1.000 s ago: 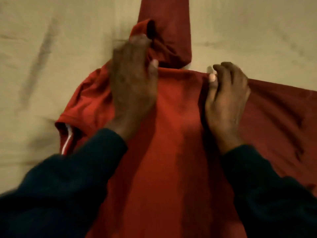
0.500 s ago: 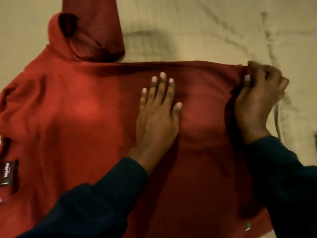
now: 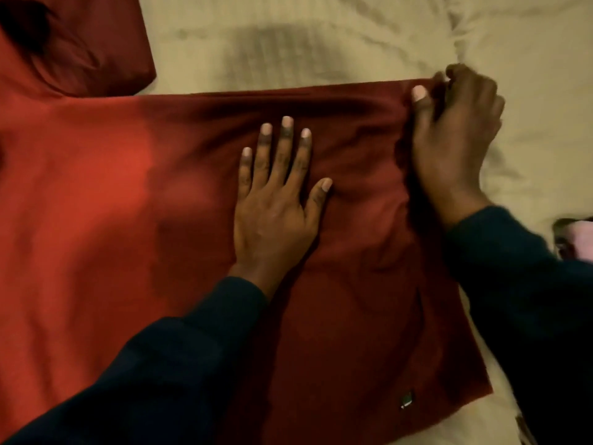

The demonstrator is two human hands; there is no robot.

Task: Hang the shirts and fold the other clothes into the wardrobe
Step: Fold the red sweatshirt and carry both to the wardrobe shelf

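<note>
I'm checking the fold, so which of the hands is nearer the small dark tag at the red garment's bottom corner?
Left. The left hand presses flat on the red garment, above the small dark tag. The right hand pinches the garment's far top corner.

Dark navy long sleeves (image 3: 179,364), bare hands.

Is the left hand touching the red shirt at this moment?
Touching. The head view shows the left hand lying flat, fingers spread, on the red shirt, with no gap beneath the palm.

Red shirt (image 3: 128,194) on cream bedsheet (image 3: 321,40)
</note>
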